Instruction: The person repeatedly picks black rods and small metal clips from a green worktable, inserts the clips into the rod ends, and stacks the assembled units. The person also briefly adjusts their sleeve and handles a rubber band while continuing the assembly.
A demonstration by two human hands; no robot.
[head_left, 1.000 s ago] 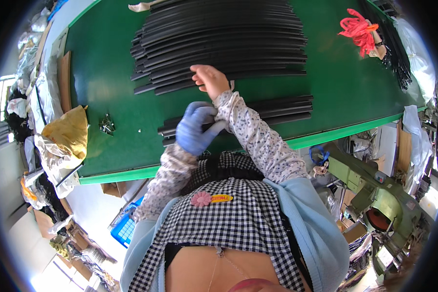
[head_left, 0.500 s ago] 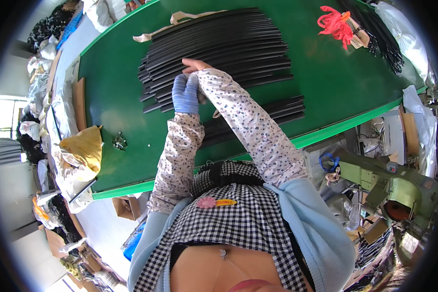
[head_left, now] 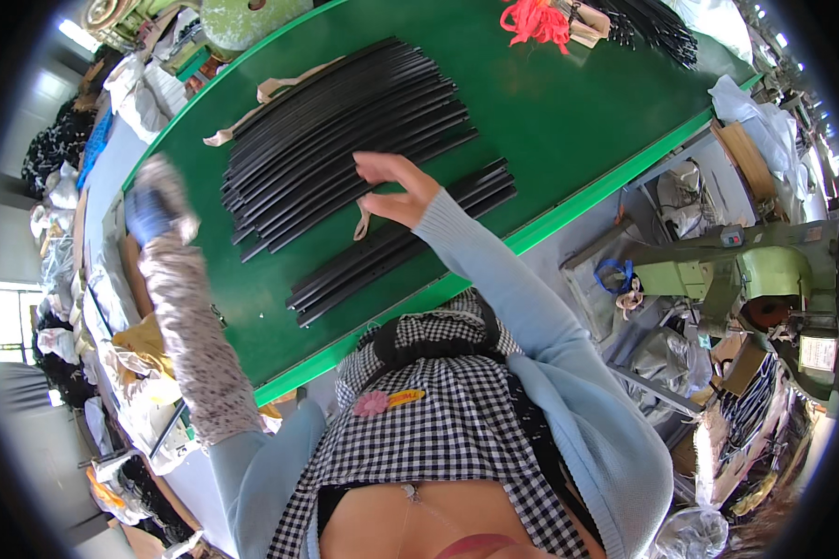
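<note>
My left hand (head_left: 149,216), in a blue glove, is smeared by motion over the table's left edge. It seems to grip a pale floral sleeve cover (head_left: 170,177), also blurred. My left forearm wears a matching cover (head_left: 191,326). Bare and empty, my right hand (head_left: 396,186) hovers above the near side of a wide row of black strips (head_left: 345,130), its thumb apart from the fingers. A smaller group of black strips (head_left: 401,244) lies nearer to me. Between the two groups shows the end of a beige cloth band (head_left: 362,225); its other part (head_left: 252,112) lies beyond the wide row.
The green table (head_left: 569,121) has a raised bright green edge. Red ties (head_left: 539,23) and a black bundle (head_left: 657,28) lie at its far right. A green machine (head_left: 718,279) stands to my right. Plastic bags and a yellow cloth (head_left: 147,343) are at the left.
The floral cover has come off my right arm, leaving its light blue sleeve showing. My left hand has swung far left with the cover; the hands are now apart. The view has shifted.
</note>
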